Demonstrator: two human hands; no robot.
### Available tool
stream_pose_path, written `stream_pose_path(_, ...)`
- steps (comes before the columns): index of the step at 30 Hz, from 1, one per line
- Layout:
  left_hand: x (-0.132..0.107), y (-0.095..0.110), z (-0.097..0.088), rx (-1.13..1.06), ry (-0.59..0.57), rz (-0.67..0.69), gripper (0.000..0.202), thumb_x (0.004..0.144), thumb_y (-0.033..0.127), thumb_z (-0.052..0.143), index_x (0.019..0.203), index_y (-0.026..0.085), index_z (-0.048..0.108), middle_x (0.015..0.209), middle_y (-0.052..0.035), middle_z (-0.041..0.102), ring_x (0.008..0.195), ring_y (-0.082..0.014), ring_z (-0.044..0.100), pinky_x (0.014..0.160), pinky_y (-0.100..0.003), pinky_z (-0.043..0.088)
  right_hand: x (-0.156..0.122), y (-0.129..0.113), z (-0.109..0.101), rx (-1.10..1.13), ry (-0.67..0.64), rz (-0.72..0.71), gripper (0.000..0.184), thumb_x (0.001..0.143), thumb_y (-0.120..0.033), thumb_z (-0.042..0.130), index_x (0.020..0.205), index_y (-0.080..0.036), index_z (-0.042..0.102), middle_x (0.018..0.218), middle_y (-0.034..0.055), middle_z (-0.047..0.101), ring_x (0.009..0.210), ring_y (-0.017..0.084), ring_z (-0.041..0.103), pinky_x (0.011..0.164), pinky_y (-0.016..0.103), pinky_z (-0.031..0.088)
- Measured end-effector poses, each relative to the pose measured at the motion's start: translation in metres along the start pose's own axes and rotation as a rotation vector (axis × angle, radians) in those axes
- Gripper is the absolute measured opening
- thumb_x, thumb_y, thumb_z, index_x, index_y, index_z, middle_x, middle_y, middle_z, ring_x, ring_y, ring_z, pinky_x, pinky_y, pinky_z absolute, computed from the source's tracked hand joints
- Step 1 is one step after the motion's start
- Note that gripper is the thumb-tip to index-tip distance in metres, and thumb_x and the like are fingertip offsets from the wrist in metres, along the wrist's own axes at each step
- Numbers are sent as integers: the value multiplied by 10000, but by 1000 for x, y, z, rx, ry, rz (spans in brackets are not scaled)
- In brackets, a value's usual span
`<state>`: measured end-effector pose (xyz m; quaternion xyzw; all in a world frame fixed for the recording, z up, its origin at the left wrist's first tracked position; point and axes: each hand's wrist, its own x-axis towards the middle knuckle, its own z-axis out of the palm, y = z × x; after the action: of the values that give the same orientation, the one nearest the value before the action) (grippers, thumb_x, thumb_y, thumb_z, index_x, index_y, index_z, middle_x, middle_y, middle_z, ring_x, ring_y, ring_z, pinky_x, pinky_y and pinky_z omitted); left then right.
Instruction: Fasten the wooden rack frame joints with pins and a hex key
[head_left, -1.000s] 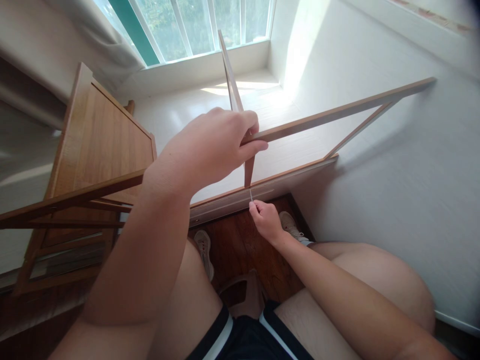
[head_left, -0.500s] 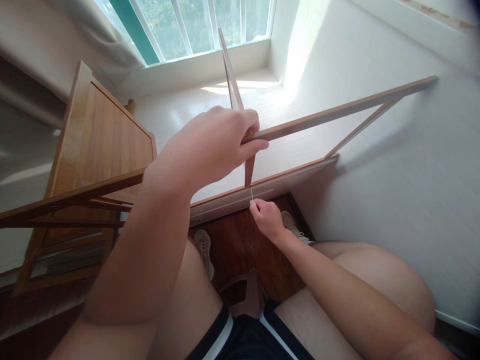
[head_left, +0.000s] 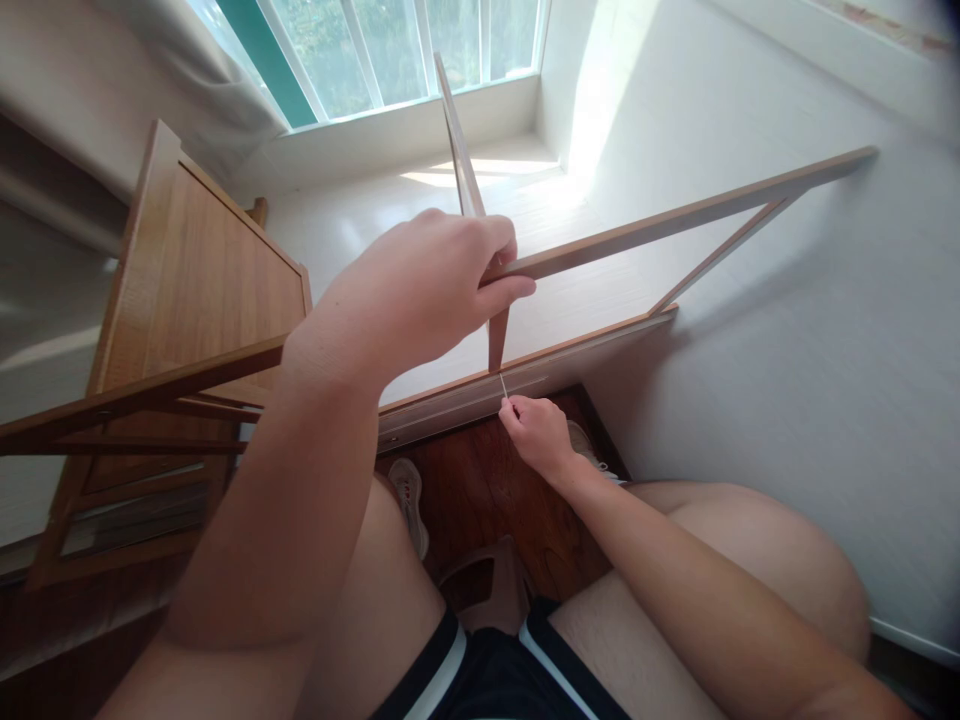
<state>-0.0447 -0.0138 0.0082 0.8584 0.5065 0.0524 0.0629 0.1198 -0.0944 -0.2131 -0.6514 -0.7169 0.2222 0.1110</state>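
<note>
Leaving a flat brown wooden panel propped at a slant on the far left, seemingly parked out of the way. Clenching the left hand around the joint of a thin light-brown wooden frame, right where its narrow upright slat is crossing the long rail, apparently steadying the frame upright with its far end resting against the wall. Pinching a thin pale pin in the fingertips of the right hand, just under the slat's lower end; hard telling whether the tip is touching the wood. Holding that hand low and underneath, probably for reaching the slat's end face.

Sitting on a low brownish stool over a dark reddish-brown plank floor, knees apart, resting a pale shoe on the planks. Facing a raised white ledge catching sunlight below a bright window, with a pale curtain at upper left and a plain white wall on the right.
</note>
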Motion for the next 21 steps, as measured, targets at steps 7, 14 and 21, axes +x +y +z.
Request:
stream_pose_path(7, 0, 0, -1, -28, 1, -17, 427, 974, 577, 451, 1153, 261, 676, 860, -65, 703, 880, -267, 623, 788, -376, 411, 0, -4, -2, -188, 5, -5, 404, 1031, -342, 442, 827, -191, 757, 791, 94, 771, 658, 189, 638, 604, 299, 214)
stream_pose_path(14, 0, 0, 0, -21, -2, -12, 430, 978, 577, 444, 1152, 258, 676, 874, -66, 707, 877, -262, 621, 789, -370, 407, 1, -2, 0, -84, -14, -35, 407, 1042, -330, 426, 777, -191, 703, 762, 78, 749, 660, 181, 615, 609, 313, 202)
stream_pose_path(21, 0, 0, 0, -20, 3, -7, 427, 979, 579, 436, 1138, 263, 676, 866, -63, 695, 860, -257, 608, 777, -371, 394, 1, 5, 7, 227, 17, -48, 441, 1032, -362, 402, 630, -209, 496, 587, 16, 566, 562, 149, 450, 604, 313, 209)
